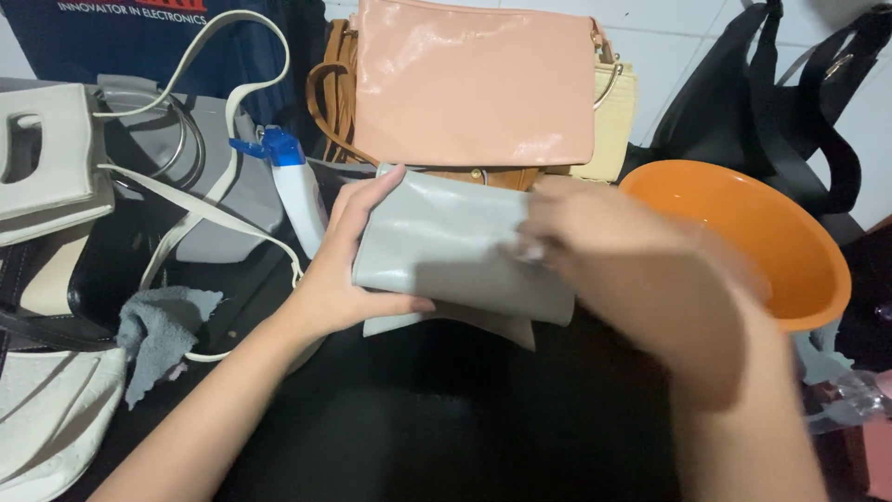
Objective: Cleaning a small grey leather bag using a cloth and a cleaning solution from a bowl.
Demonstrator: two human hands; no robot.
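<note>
Two hands at grey pouch edges

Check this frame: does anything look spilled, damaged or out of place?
Nothing spilled or damaged shows. The left hand holds a pale grey purse; the blurred right hand rests on it. A grey cloth lies crumpled beside it, among crowded bags.

Both hands on the grey pouch, arms in from below.

L hand: forearm comes up from lower left, fingers over the pouch's left edge, thumb underneath w/ tip at its bottom edge, grip closed. R hand: motion-blurred, forearm rising from lower right, palm down, fingers at the pouch's right end; grip unclear.
</note>
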